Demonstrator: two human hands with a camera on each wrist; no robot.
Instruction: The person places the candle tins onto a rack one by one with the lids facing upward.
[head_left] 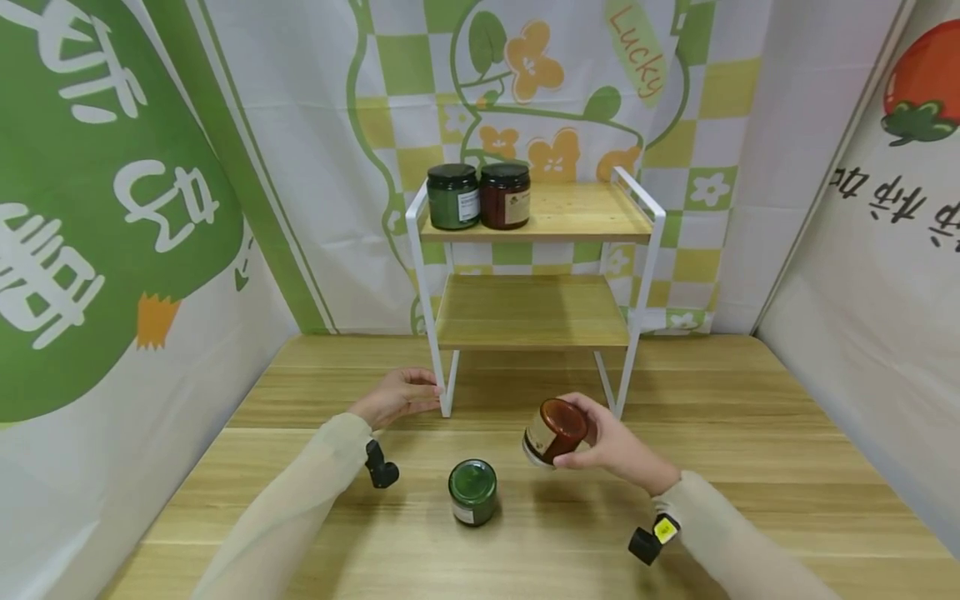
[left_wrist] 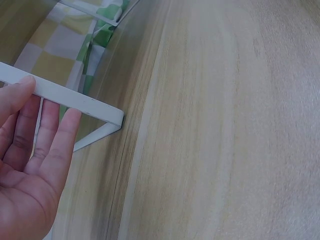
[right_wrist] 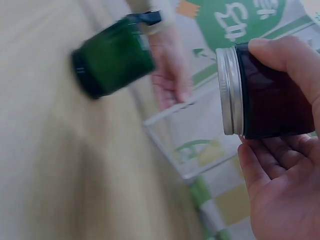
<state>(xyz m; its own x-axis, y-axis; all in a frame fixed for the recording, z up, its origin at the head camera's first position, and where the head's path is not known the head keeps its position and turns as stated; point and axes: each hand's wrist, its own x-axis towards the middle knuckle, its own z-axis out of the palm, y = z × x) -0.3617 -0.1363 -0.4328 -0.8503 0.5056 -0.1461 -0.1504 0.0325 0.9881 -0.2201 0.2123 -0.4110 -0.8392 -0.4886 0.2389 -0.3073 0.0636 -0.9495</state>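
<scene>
My right hand (head_left: 611, 446) grips a reddish-brown glass jar (head_left: 558, 429) above the table, tilted with its base up. Its silver lid (right_wrist: 230, 91) points down toward the table, and a tan label shows on its side. With thumb in front and fingers behind, my left hand (left_wrist: 37, 165) holds the white front left leg (left_wrist: 75, 100) of a two-tier shelf (head_left: 532, 312). Between the two hands, a green glass jar (head_left: 473, 490) stands upside down on the table, its dark lid (right_wrist: 85, 75) at the bottom.
On the shelf's top board (head_left: 577, 208), a green jar (head_left: 453, 200) and a brown jar (head_left: 506, 200) stand side by side at the left, both with black lids. The wooden table (head_left: 720, 433) runs back to a patterned curtain (head_left: 300, 167).
</scene>
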